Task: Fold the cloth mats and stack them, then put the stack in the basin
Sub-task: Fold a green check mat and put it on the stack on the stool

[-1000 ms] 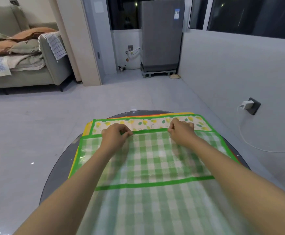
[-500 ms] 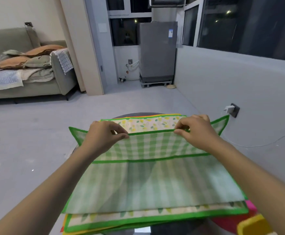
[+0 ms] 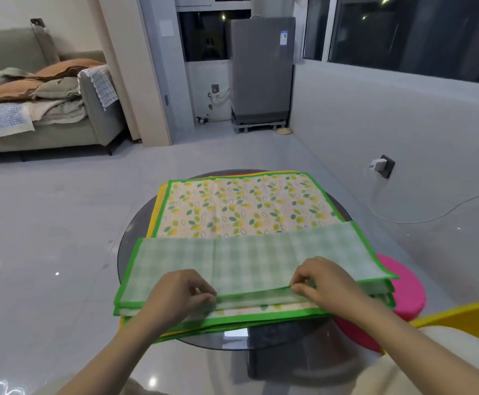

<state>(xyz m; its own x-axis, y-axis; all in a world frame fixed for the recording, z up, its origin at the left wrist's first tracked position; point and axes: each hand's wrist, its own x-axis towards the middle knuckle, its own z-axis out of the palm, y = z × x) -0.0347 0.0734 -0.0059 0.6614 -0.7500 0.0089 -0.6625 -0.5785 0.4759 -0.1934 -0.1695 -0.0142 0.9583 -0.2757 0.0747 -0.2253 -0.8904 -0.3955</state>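
We hold the green checked mat (image 3: 249, 260) by its near hem, which runs left to right across the round glass table (image 3: 129, 240); this is the mat's long axis, and both hands sit on it. Our left hand (image 3: 175, 295) pinches the hem left of centre, thumb against fingertips; our right hand (image 3: 322, 283) pinches it right of centre in the same way. The folded mat extends away from both grips toward the far side, its fold line lying across the leaf-print mat (image 3: 244, 206) beneath. Neither hand is nearer; the two grips lie level with each other on the hem. The doubled edge lies just above the lower layers at the near side, so we judge that the next move depends on keeping the hem parallel to those edges as it settles. The right end overhangs toward the pink basin (image 3: 406, 283), which sits beside the table on our right, lower than the tabletop.
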